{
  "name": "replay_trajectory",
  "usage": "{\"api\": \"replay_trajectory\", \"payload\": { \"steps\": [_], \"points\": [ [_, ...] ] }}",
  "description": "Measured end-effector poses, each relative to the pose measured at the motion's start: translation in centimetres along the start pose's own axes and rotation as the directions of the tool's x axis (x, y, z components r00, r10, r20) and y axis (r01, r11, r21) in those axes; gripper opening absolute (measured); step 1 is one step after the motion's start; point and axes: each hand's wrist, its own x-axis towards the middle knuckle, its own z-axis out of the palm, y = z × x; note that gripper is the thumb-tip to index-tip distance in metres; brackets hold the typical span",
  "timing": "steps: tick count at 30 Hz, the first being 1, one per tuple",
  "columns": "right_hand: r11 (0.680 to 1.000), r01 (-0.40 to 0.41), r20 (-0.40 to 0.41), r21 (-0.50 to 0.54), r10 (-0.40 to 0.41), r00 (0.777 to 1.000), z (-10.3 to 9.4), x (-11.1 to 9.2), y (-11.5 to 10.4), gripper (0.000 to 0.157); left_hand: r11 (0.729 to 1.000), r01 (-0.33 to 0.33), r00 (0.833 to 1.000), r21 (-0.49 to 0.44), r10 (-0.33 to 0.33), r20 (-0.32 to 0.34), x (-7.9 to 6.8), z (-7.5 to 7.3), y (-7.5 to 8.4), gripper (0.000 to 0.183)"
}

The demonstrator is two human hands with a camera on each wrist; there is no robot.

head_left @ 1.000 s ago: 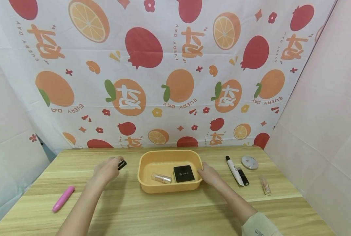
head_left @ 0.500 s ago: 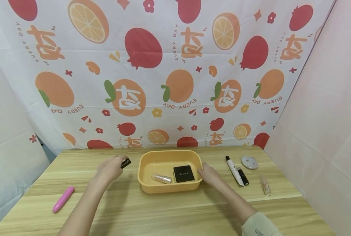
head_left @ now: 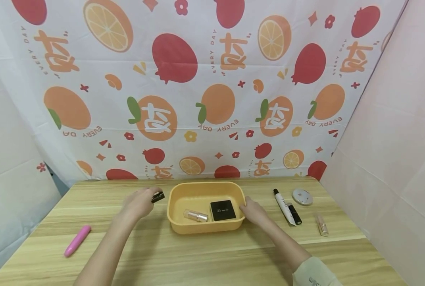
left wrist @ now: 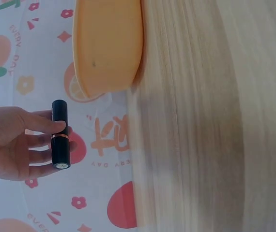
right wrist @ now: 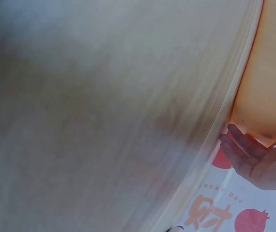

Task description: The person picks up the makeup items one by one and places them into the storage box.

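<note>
Head view bright; wrist views — dimmer

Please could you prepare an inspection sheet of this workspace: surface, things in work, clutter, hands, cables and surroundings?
Surface: light wood-grain table.
Things in work: black tube, held off the table; yellow basket, standing on it, with a clear-capped tube and a black square case inside.
Clutter: pink tube at left; white tube, short black tube, round compact and pale tube at right.
Hands: left hand pinches the black tube beside the basket; right hand grips the basket's right rim.
Cables: nothing seen.
Surroundings: fruit-print cloth behind the table.
</note>
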Motion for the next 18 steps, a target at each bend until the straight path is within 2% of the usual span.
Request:
{"api": "replay_trajectory", "payload": {
  "steps": [18],
  "points": [
    [1.0,-0.003,-0.004,-0.005,0.003,1.0,-0.14,-0.13,-0.1,0.039,0.998,-0.065,0.997,0.013,0.065,-0.036,-0.11,0.72,0.65,0.041]
  ]
}}
